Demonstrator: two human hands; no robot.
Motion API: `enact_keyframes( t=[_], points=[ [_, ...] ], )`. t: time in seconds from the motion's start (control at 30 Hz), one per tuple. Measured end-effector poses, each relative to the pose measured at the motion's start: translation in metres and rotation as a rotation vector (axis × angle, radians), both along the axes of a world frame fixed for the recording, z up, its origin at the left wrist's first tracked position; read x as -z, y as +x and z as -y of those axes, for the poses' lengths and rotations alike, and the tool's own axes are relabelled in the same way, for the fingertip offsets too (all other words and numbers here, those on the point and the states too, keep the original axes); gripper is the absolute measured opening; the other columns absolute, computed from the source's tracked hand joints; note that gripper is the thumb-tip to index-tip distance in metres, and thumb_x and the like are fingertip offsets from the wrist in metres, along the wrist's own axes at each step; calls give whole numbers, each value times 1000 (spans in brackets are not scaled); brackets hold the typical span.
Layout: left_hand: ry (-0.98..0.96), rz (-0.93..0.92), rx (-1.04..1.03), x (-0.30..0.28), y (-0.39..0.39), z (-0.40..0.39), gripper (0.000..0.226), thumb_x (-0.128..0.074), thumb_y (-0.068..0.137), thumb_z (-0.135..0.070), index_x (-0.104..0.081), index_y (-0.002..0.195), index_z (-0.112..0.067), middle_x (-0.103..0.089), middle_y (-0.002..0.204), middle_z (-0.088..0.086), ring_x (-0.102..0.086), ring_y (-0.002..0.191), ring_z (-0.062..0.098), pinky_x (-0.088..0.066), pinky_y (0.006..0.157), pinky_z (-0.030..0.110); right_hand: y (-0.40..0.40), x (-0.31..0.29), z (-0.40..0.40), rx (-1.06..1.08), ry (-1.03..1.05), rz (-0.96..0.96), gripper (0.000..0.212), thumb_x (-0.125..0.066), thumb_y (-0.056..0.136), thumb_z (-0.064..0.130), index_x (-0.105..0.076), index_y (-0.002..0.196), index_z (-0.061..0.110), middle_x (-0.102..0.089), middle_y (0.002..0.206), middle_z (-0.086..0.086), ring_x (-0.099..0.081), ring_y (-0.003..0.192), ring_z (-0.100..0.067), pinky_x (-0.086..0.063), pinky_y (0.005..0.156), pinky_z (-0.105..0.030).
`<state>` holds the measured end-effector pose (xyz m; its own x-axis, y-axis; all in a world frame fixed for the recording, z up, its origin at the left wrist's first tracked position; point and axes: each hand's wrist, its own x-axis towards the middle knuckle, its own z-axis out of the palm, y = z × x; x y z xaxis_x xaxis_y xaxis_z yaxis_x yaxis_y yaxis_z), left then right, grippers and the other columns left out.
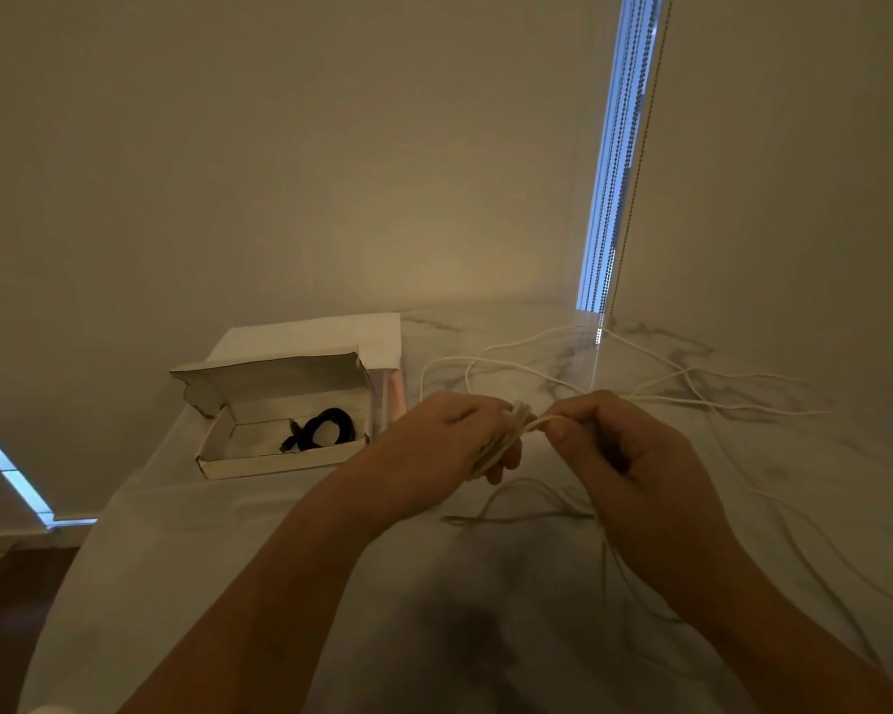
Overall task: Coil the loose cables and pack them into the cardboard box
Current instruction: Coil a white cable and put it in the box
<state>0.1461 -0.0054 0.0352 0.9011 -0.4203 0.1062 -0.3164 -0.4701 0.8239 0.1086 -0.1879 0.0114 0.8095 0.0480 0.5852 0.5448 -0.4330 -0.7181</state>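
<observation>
My left hand [449,435] grips the white cable coil [506,438]; my right hand [609,440] pinches its loose tail, which trails off to the right.

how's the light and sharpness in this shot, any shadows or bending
Head view: dim, warm light; the only bright patch is the blue-white window strip. A dark shadow lies on the marble-pattern table near the bottom edge. The wide lens bows the table edges. The left hand, the right hand and the thin white cable look soft.
</observation>
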Motion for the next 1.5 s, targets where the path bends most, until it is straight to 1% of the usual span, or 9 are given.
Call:
enact_keyframes(
  t=[0.17,0.3,0.4,0.6,0.73,0.87,1.13,1.33,1.5],
  points=[
    [-24,-38,47,-7,-7,-1,42,-42,101,-47,-72,81,-27,-56,63,-4,-52,58,6,-47,62,15,0,-2,1,21,32,4,2,-70,85,21,-68,84,22,-63,67,19,-58,62,0,-39,57,-4],
    [-1,13,125,-9,-8,-5,35,-49,98,-48,-76,100,-24,-52,65,0,-48,61,13,-43,62,21,6,2,4,76,-39,38,7,-69,87,19,-67,88,25,-67,81,10,-61,78,-8,-44,64,-12],
    [-105,-17,102,-9,-6,-8,35,-48,100,-40,-76,102,-20,-46,62,-5,-44,61,8,-40,62,17,10,6,3,80,-89,49,10,-59,92,27,-67,96,25,-65,89,12,-60,84,-6,-43,70,-10],
    [-538,-255,120,-7,-1,-8,40,-50,99,-29,-70,106,6,-40,64,-2,-36,61,9,-31,63,24,9,9,-3,14,-67,-6,15,-46,94,37,-60,91,41,-57,69,11,-54,63,-6,-37,57,-9],
    [-958,-434,163,-16,5,-15,38,-48,100,-29,-70,105,1,-40,66,-5,-39,58,5,-37,60,17,9,10,-3,14,-30,-46,18,-48,95,40,-65,100,38,-55,63,-3,-50,56,-15,-37,51,-17],
    [-1244,-533,251,-20,5,-17,39,-38,104,-27,-63,113,3,-44,71,-4,-41,62,6,-43,64,18,9,12,-4,11,-39,-61,21,-47,94,41,-65,105,38,-55,62,-2,-49,52,-15,-37,48,-19],
    [-1441,-467,176,-22,7,-16,39,-35,104,-25,-54,124,2,-48,80,-4,-44,71,7,-45,74,16,10,18,-5,2,-94,-121,25,-47,90,47,-58,112,43,-62,72,13,-63,61,-5,-49,57,-14],
    [-1478,-364,70,-18,14,-23,41,-39,105,-22,-46,137,1,-54,89,-1,-52,81,8,-48,82,18,9,20,-6,-60,-58,-156,15,-63,90,26,-66,103,32,-70,78,15,-67,70,-3,-50,62,-11],
    [-1446,-207,-108,-14,16,-19,37,-47,101,-10,-51,135,5,-62,97,6,-61,86,11,-49,89,23,7,21,-7,-89,-199,-166,27,-65,88,34,-64,114,43,-69,82,20,-65,83,-2,-48,72,-12]
  ],
)
